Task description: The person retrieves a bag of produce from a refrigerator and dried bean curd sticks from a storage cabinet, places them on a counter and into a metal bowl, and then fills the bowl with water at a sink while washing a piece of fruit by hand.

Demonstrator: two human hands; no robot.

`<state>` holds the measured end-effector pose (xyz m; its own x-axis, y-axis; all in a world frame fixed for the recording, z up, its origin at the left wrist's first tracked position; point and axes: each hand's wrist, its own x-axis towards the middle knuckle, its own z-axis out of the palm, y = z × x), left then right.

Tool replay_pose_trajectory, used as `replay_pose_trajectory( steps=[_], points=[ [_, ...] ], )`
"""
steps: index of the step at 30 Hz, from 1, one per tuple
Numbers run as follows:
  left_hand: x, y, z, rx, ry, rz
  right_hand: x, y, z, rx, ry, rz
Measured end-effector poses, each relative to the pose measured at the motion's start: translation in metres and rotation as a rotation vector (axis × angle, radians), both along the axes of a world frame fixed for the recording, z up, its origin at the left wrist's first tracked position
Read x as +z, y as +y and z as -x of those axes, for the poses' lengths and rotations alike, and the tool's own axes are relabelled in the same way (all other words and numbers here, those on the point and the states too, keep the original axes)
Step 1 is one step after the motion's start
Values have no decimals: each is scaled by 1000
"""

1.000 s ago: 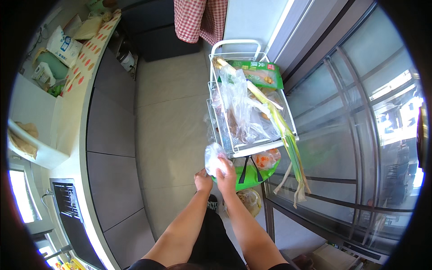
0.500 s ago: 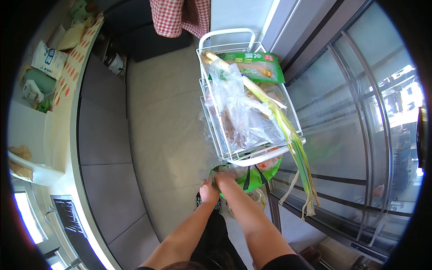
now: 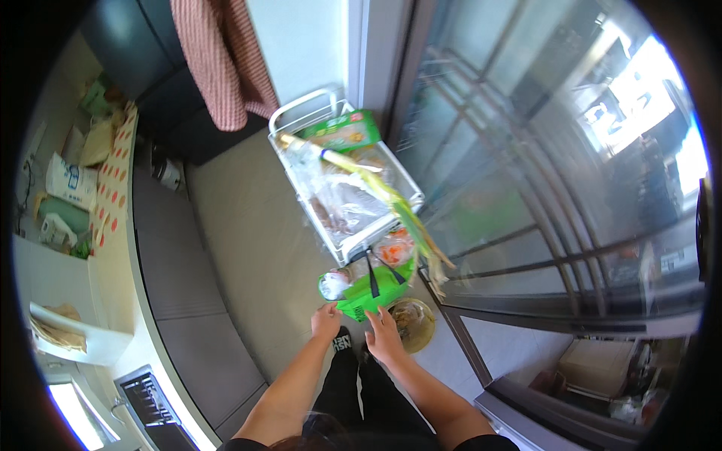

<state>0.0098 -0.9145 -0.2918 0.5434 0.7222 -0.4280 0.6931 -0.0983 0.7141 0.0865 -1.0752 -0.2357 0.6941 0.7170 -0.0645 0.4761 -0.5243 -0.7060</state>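
A green shopping bag with black handles stands on the floor ahead of my feet, its top open. Inside lie a white plastic-wrapped bundle at the left and a clear bag with orange pieces at the right. My left hand is by the bag's near left corner, fingers bent; whether they pinch its edge is too small to tell. At the bag's near side, my right hand has its fingers apart and holds nothing; the fingertips are at the green fabric.
Beyond the bag stands a white wire cart holding plastic bags, a green packet and a long leek. A yellowish bowl sits right of the bag. Cabinets line the left; a glass sliding door lines the right.
My hands were together at the bag's left end over clear plastic; now they are apart, the right one at the near side. The view has turned, and the cart appears farther left.
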Motion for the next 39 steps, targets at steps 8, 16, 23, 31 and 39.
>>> replay_pose_trajectory(
  steps=[8,16,23,31,39],
  points=[
    [170,-201,-71,-299,-460,467,43,-180,-17,-729,567,-503],
    [227,-491,-152,-508,-724,701,141,-445,-69,-1101,385,-990],
    [268,-628,-224,-407,-709,757,197,-598,-124,-1214,398,-1158],
    [267,-657,-355,-142,-734,625,207,-623,-248,-1075,520,-1239],
    [265,-630,-578,93,-869,494,220,-612,-441,-899,436,-1159]
  ],
)
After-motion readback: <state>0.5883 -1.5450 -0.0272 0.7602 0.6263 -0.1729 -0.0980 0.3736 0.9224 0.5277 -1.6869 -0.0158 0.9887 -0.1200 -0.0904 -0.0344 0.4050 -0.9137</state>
